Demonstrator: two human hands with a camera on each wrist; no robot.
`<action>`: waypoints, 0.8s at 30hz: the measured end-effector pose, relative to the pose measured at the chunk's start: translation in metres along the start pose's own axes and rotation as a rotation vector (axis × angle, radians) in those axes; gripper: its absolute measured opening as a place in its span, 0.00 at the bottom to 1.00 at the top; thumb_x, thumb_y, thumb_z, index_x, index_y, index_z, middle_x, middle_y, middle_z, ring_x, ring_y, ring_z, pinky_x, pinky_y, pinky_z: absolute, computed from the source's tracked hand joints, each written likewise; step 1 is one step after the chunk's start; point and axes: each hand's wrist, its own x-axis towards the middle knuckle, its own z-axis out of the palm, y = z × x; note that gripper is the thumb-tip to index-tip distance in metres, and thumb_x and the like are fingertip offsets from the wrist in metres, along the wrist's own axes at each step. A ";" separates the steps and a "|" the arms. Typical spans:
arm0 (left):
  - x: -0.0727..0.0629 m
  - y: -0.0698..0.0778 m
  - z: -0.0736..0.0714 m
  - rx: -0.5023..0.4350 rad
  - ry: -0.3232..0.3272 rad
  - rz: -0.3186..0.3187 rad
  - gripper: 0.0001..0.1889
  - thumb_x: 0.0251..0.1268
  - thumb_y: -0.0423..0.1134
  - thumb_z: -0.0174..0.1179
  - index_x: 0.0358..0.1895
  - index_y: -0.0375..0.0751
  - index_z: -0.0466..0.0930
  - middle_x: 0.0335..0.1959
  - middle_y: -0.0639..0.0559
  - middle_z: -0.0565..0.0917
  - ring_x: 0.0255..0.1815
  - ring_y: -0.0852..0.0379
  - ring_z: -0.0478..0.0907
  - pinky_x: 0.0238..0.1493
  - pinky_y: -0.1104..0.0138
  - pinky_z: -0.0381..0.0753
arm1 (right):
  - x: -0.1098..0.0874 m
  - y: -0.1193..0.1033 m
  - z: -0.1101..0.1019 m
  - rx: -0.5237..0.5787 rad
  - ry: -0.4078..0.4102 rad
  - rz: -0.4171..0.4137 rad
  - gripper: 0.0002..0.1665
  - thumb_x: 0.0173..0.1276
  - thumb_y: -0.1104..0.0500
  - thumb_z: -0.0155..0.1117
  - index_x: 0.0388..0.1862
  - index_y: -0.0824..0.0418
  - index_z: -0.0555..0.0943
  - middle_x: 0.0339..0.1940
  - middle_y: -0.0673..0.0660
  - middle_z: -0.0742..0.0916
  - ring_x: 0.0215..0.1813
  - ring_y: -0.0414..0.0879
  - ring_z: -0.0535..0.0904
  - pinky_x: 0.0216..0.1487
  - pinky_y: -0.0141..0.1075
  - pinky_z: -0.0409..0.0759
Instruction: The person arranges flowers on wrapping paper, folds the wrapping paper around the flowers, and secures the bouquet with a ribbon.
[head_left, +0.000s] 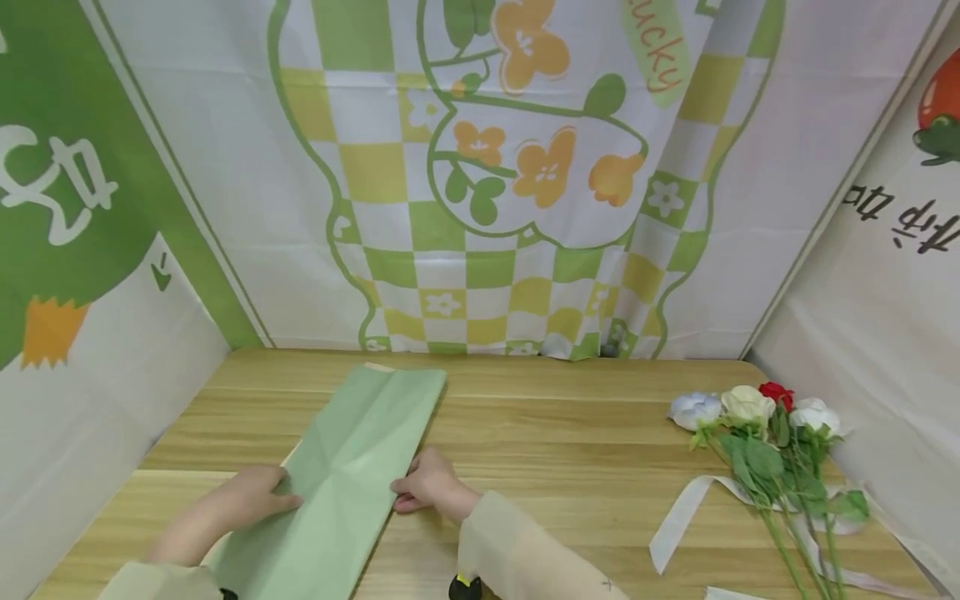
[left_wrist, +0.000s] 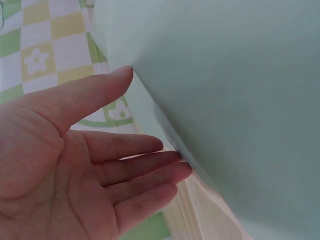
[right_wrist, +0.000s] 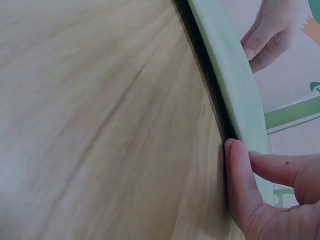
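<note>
A long folded sheet of pale green wrapping paper (head_left: 341, 467) lies slantwise on the wooden table, with crease lines across its middle. My left hand (head_left: 251, 500) is at its left edge; in the left wrist view the fingers of that hand (left_wrist: 95, 150) are nearly straight, thumb tip and fingertips at the paper's edge. On the opposite side my right hand (head_left: 431, 483) pinches the paper's right edge. The right wrist view shows the thumb of that hand (right_wrist: 270, 190) on top and its fingers under the edge, which is lifted slightly off the table.
Several artificial roses (head_left: 750, 406) with green stems lie at the table's right side. A white ribbon (head_left: 686, 521) curls beside and under them. A small black object (head_left: 465, 587) sits near the right sleeve. Printed cloth (head_left: 487, 292) hangs behind the table.
</note>
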 end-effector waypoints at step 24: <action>0.011 0.039 0.021 -0.247 0.021 0.055 0.27 0.61 0.42 0.57 0.50 0.16 0.67 0.42 0.25 0.75 0.41 0.35 0.75 0.40 0.51 0.77 | -0.019 0.024 -0.068 0.051 -0.019 0.040 0.10 0.57 0.76 0.60 0.34 0.72 0.68 0.21 0.63 0.81 0.20 0.44 0.79 0.28 0.36 0.81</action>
